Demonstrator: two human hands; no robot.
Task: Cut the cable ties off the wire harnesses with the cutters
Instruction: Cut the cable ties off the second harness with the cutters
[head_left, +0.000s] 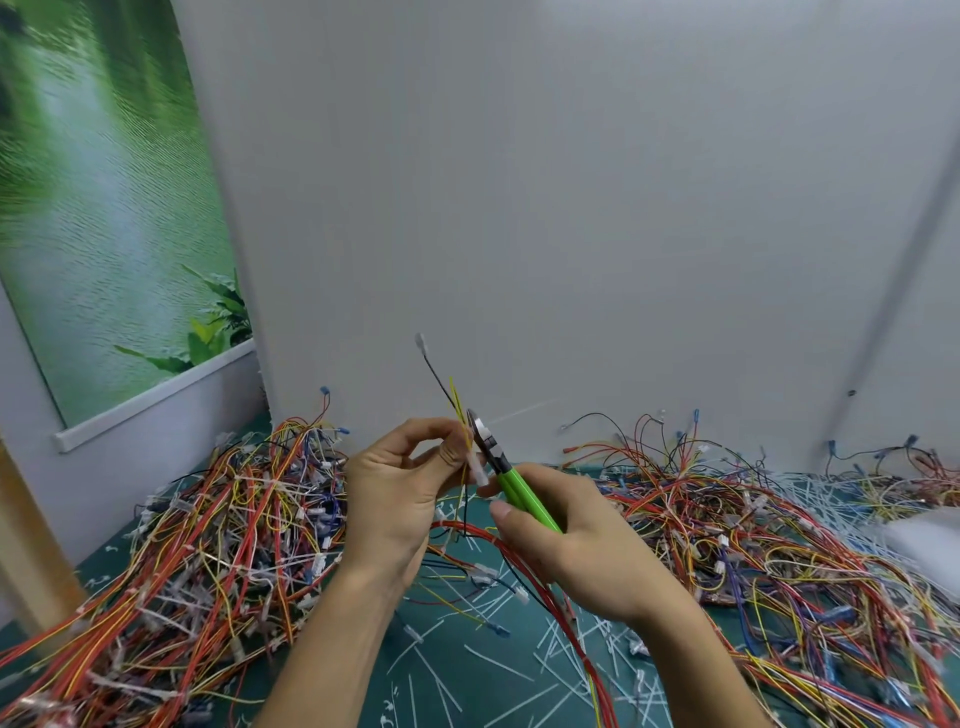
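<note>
Head view: left hand (395, 483) pinches a thin harness (460, 415) just left of the cutters (496, 460); right hand (566, 530) is wrapped round their green handles. Wires look light and floppy, so grip close beside the tie (477, 467).

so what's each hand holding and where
Right hand grips the cutters by the green handles; left hand pinches a wire harness just beside the blades.
</note>
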